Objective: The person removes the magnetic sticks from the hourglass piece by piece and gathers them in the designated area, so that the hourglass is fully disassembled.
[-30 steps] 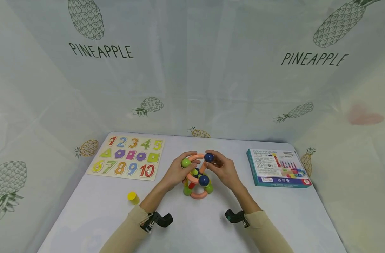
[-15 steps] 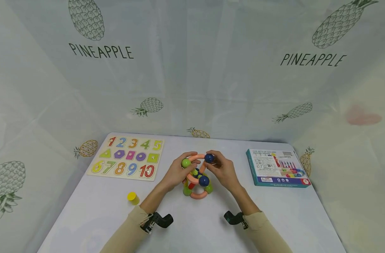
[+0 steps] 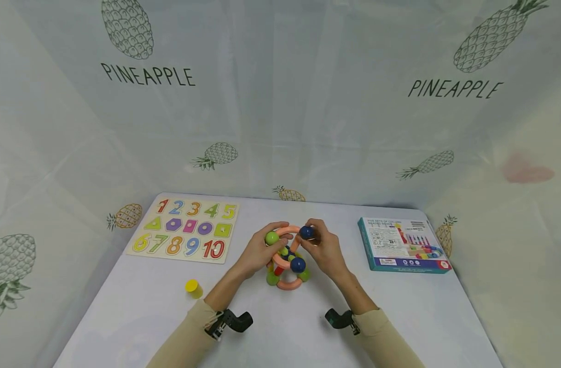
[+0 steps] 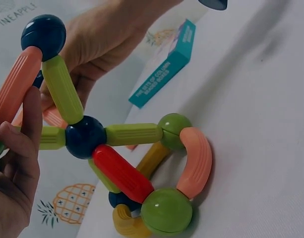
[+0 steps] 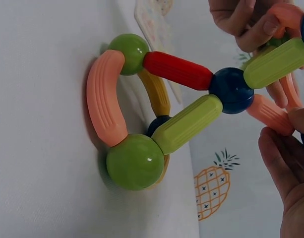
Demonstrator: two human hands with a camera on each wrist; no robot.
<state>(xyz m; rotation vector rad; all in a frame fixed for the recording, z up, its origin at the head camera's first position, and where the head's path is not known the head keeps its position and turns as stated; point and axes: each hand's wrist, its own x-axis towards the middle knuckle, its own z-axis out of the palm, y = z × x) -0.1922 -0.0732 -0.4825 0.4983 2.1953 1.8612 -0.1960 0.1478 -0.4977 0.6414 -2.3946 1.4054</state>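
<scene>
We are holding the upper ring of a ball-and-stick toy [image 4: 86, 137], whose base is resting on the desk [image 3: 289, 332] between our hands. A sharp twist or tug could, we are judging, be popping a joint loose, because the upper part is apparently depending on the sticks meeting at the middle blue ball [image 5: 231, 90]; uneven pressing could also be tipping the narrow-looking base. Our left hand [image 3: 256, 253] is angling inward, its fingers gripping the ring beside a green ball [image 3: 272, 237], the thumb lying toward us. Our right hand [image 3: 328, 250] is facing it, its fingers pinching the far blue ball [image 3: 307, 232] where a pink stick [image 5: 270, 115] is joining it.
</scene>
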